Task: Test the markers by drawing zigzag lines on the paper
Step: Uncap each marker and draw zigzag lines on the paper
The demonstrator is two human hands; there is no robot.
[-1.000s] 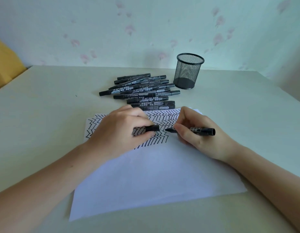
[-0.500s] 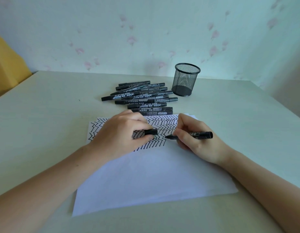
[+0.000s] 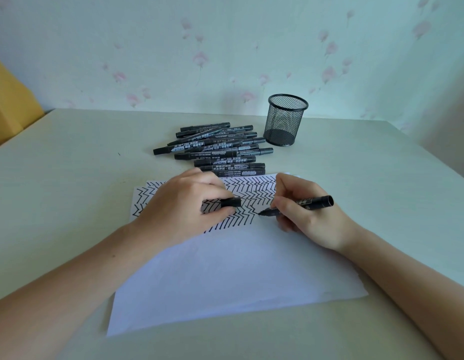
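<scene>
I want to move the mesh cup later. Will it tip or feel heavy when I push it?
The mesh cup looks empty and wire-thin, so probably light. Taller than wide, it may tip if pushed near its rim; pushed low, it would likely slide.

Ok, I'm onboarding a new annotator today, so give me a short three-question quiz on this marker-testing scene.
1. True or false: the mesh pen cup holds markers.
2. Which hand grips the uncapped marker: A) left hand B) right hand?
3. Fill in: the left hand pinches the marker's ___.

Key: 1. False, it looks empty; the pile of markers lies beside it on the table. 2. B. 3. Cap, above the zigzag-covered paper.
</scene>
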